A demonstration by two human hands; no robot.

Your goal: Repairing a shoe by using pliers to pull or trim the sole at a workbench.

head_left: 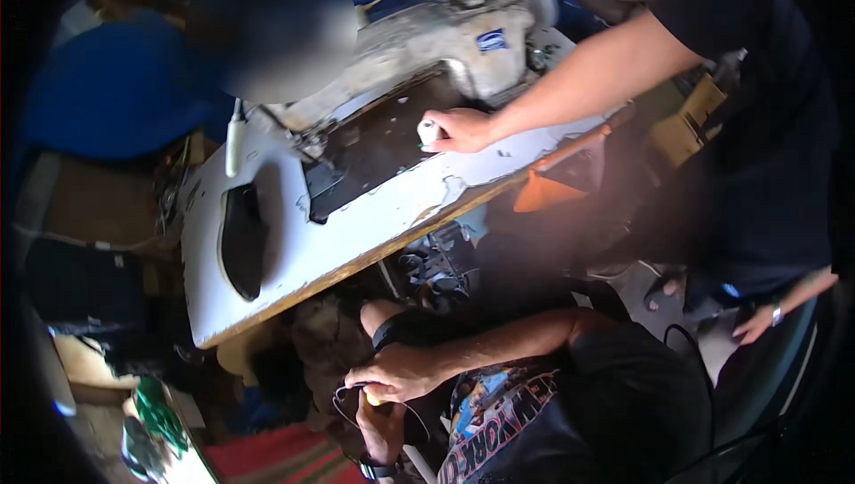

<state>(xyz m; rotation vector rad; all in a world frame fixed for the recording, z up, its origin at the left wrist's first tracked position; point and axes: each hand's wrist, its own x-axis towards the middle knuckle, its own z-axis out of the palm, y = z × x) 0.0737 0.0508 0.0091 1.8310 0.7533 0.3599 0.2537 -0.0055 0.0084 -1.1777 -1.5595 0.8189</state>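
Observation:
Low in the head view, my right hand (401, 374) and my left hand (381, 431) come together in front of my body. Between their closed fingers sits a small yellow object (372, 399), mostly covered, so its kind does not show. A thin dark cord (419, 417) loops out around both hands. My left wrist wears a dark band. Across the table, another person's hand (465, 130) grips a small white roundish thing (429, 132) over the dark bed of a worn sewing machine (427, 34).
The white tabletop (356, 244) has a chipped wooden edge and carries a dark curved piece (242, 242). A blurred round shape (272, 25) hangs in front of the machine. Orange material (548, 192) lies beneath the table edge; the other person (757, 146) stands at right.

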